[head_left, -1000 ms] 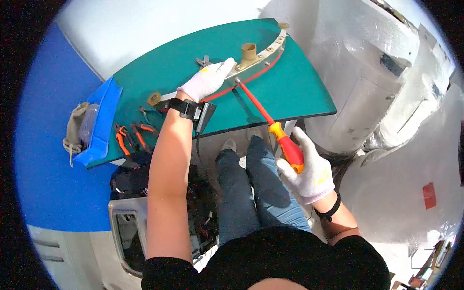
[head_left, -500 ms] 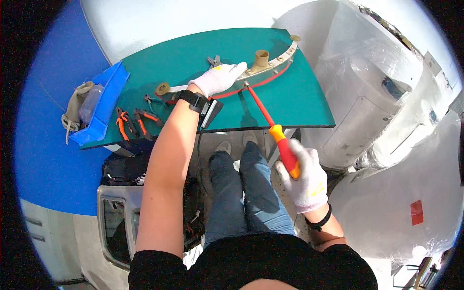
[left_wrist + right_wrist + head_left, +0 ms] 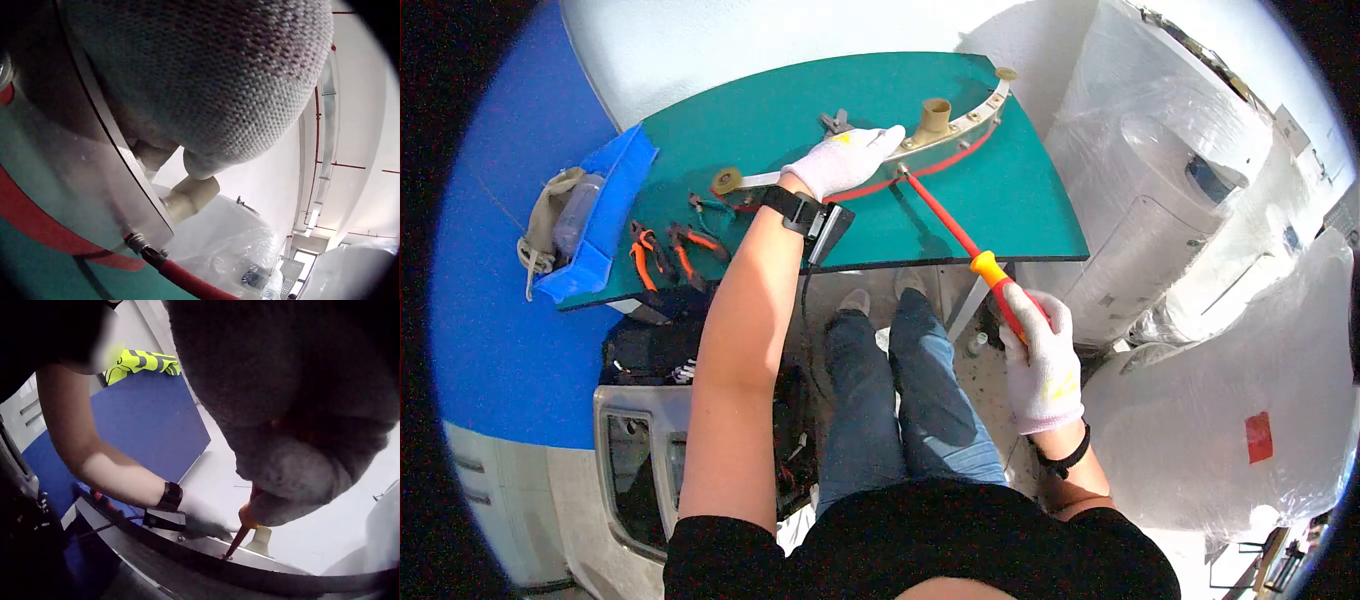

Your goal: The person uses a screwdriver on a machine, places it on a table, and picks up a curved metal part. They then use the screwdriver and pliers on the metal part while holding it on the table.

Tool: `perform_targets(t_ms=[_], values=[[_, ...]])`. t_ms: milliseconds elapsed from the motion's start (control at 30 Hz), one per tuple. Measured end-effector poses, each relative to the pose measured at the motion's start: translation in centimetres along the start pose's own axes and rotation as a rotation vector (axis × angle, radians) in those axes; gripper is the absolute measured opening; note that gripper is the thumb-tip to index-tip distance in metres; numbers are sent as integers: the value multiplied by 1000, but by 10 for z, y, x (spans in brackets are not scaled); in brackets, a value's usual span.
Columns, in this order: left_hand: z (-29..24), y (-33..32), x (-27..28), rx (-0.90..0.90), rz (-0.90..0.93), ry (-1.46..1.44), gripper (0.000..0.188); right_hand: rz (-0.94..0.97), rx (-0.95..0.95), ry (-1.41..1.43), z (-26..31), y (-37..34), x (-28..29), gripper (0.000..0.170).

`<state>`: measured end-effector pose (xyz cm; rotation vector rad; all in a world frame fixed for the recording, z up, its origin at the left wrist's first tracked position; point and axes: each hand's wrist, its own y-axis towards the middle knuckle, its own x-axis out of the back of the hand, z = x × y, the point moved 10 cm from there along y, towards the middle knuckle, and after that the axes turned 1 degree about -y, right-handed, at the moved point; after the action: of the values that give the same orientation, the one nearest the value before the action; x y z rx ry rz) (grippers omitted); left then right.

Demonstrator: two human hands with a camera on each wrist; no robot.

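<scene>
On the green tabletop (image 3: 990, 215) stands a curved metal bar (image 3: 975, 125) with a red strip along its lower edge and a beige tube (image 3: 936, 115) on top. My gloved left hand (image 3: 845, 160) rests on the bar's middle, its visible fingers straight along it; part of them hides behind the bar in the left wrist view. With my gloved right hand (image 3: 1043, 375) I grip the red and yellow handle of a screwdriver (image 3: 945, 220), below and right of the table edge. Its tip meets a screw (image 3: 135, 242) on the bar's front face.
Several orange-handled pliers (image 3: 643, 265) lie at the table's left, near a blue bin (image 3: 615, 220) holding a strap and a clear container. Grey pliers (image 3: 835, 122) lie behind my left hand. Large plastic-wrapped cylinders (image 3: 1140, 190) stand at the right.
My right hand has shifted slightly on the screwdriver, its fingers now wrapped differently round the handle. The tip stays at the screw and my left hand stays on the bar. The head view has shifted.
</scene>
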<state>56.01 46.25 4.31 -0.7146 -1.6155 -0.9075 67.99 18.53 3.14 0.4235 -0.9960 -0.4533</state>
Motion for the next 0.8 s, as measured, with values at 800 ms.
perform_targets(t_ms=[800], values=[[-6, 0, -2, -115, -109, 72, 35, 27, -55, 142, -10, 1, -27, 45]])
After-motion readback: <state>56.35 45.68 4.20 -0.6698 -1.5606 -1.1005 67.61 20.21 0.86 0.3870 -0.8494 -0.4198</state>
